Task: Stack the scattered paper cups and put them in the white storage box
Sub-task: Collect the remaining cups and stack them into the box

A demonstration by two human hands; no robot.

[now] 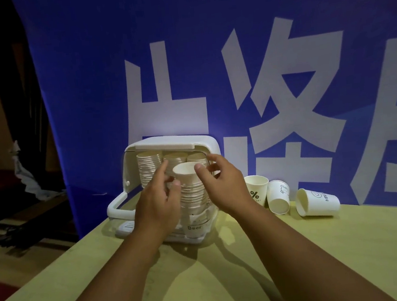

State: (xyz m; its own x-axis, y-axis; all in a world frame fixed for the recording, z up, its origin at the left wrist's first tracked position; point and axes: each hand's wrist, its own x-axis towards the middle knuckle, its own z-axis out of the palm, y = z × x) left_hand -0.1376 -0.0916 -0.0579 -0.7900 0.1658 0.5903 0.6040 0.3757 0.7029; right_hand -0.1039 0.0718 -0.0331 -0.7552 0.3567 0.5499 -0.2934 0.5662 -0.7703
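Cup stack [191, 187] upright at front opening of white storage box [167, 142], fuller stacks behind. My left hand [157, 198] pinches its side, fingers narrow. My right hand [223, 184] grips top rim, thumb in front, fingers behind. Two-sided hold likely stops tall stack leaning. Loose cups [278, 197] lie on counter [301, 250] right of box. Stack base hidden behind wrists; seated or not, cannot tell.

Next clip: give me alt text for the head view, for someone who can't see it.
The left hand and right hand hold a stack of paper cups at the open front of the white storage box, which already holds other stacks. Three loose cups sit to its right on the table: one upright, two tipped over. A blue banner hangs behind.
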